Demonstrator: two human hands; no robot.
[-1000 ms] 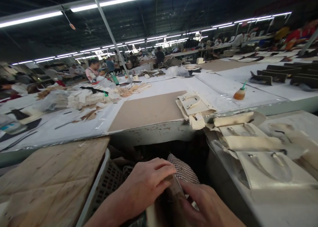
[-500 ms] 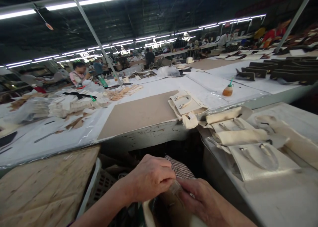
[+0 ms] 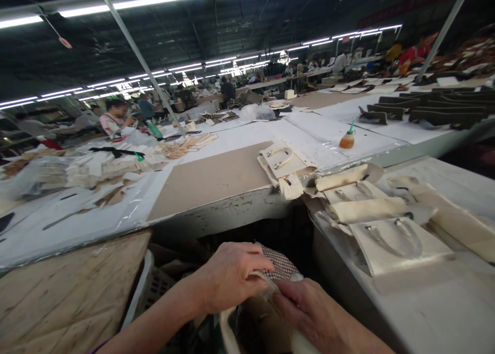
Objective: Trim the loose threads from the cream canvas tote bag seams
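Low in the middle, both hands work at a cream bag piece (image 3: 266, 320) with a dark inside, partly hidden by my fingers. My left hand (image 3: 232, 274) has its fingers curled over the top edge, where a pale strip shows beneath them. Around the right side of that edge my right hand (image 3: 307, 310) is closed, thumb on top. A cream curved band (image 3: 228, 331) hangs below my left hand. Just beyond the fingers is brown-and-white checked fabric (image 3: 279, 261), apparently on my lap.
Cream handbags (image 3: 406, 245) lie on the right bench, and another handbag (image 3: 284, 160) on the table edge. A bottle of amber liquid (image 3: 347, 140) stands farther back. At left are a plastic basket (image 3: 154, 289) and a brown board (image 3: 65, 282). A co-worker (image 3: 116, 119) sits far left.
My left fingers have loosened and lifted slightly, baring a pale strip at the edge. My right hand keeps its hold. The whole view has shifted a little.
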